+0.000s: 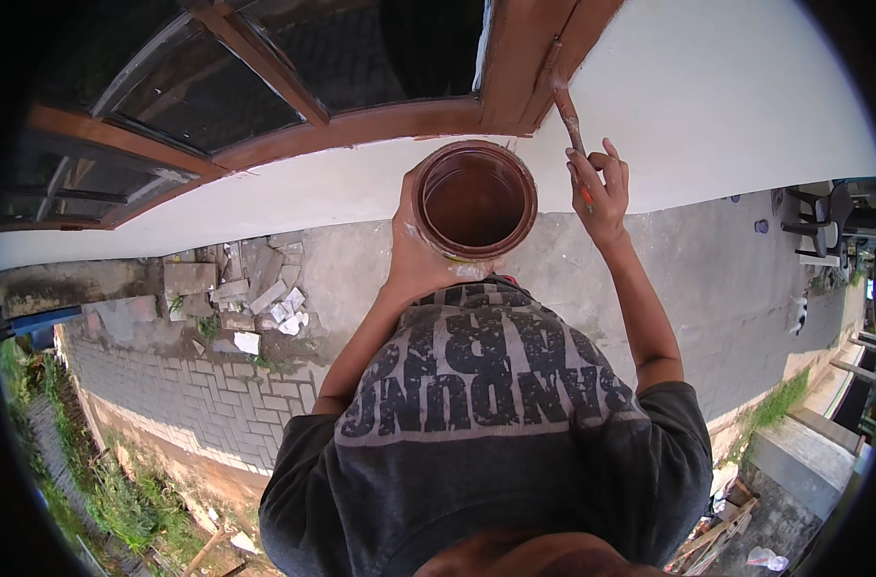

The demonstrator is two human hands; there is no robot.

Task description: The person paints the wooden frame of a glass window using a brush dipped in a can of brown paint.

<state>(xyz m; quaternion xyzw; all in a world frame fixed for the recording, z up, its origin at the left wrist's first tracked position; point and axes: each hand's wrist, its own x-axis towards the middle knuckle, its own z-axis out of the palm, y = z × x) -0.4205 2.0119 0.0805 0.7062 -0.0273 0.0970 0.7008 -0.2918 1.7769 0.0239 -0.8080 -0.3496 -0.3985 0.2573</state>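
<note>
My left hand (422,252) is wrapped round an open paint can (420,207), held in front of my chest. Reddish-brown paint (474,204) shows inside it, and dried paint coats its rim. Up and to the right, my right hand (603,188) grips a paintbrush (570,120) by its handle, with some fingers raised. The brush's brown-coated bristle end touches the right edge of the brown window frame (522,82), beside the white wall (726,96). Both of my hands are closed on what they hold.
Dark glass panes (207,91) fill the frame on the left. Broken tiles and rubble (265,284) lie on the ground at left, next to paving blocks (207,394). Plastic chairs (818,226) stand at far right, and a black-and-white cat (799,313) is near them.
</note>
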